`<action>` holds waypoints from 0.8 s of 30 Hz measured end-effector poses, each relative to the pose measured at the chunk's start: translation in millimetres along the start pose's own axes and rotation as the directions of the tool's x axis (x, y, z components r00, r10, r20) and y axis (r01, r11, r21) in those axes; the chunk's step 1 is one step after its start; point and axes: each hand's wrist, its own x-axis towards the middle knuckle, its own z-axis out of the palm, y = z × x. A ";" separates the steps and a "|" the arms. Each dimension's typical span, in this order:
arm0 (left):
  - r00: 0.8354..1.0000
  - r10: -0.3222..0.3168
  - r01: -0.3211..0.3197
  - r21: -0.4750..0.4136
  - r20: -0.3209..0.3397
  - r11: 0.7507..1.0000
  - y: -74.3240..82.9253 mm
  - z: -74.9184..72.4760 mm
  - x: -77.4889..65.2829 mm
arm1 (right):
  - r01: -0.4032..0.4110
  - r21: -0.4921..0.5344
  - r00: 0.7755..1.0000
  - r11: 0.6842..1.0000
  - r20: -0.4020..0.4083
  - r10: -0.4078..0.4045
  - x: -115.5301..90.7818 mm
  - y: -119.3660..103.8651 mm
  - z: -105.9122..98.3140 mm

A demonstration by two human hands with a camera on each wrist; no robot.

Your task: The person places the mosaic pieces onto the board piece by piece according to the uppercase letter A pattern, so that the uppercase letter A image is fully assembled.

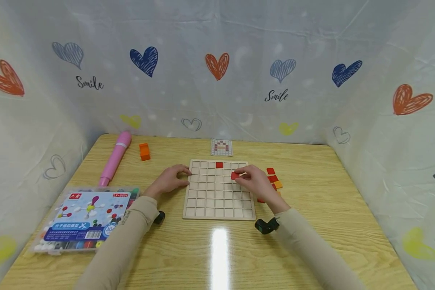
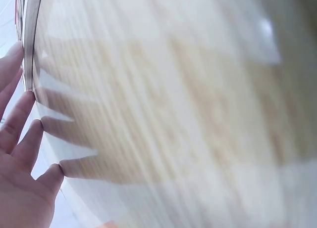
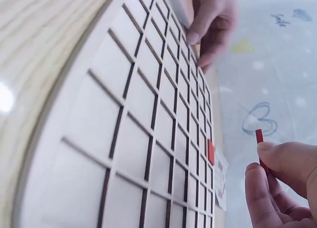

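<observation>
A square wooden grid board lies in the middle of the table. My left hand rests at its left edge, thumb and fingers spread. In the left wrist view those fingertips reach down to the tabletop beside the board's rim. Between thumb and fingers, my right hand pinches a red square tile over the board's upper right part. The right wrist view shows that tile edge-on, raised above the grid. One red tile sits in a top-row cell.
Several loose red tiles and orange tiles lie right of the board. A pattern card lies behind it. To the left are an orange block, a pink marker-shaped tube and a clear case of molecular model parts.
</observation>
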 end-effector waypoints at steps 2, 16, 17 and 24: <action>1.000 -0.004 0.004 0.007 -0.009 1.000 1.7 0.2 -0.1 | -0.012 0.012 1.000 1.000 0.006 0.012 8.7 -2.6 4.8; 1.000 -0.002 0.002 0.014 -0.016 1.000 3.0 2.3 1.4 | -0.039 -0.014 0.997 0.999 0.072 0.040 53.8 -2.1 41.0; 1.000 0.002 -0.001 0.017 -0.017 1.000 2.7 2.2 1.4 | -0.041 -0.014 0.996 0.999 0.074 0.041 55.8 -2.3 43.3; 0.999 0.023 -0.022 0.034 -0.026 0.999 0.7 0.9 0.5 | 0.091 -0.145 0.993 0.985 0.089 -0.078 68.6 -2.7 57.5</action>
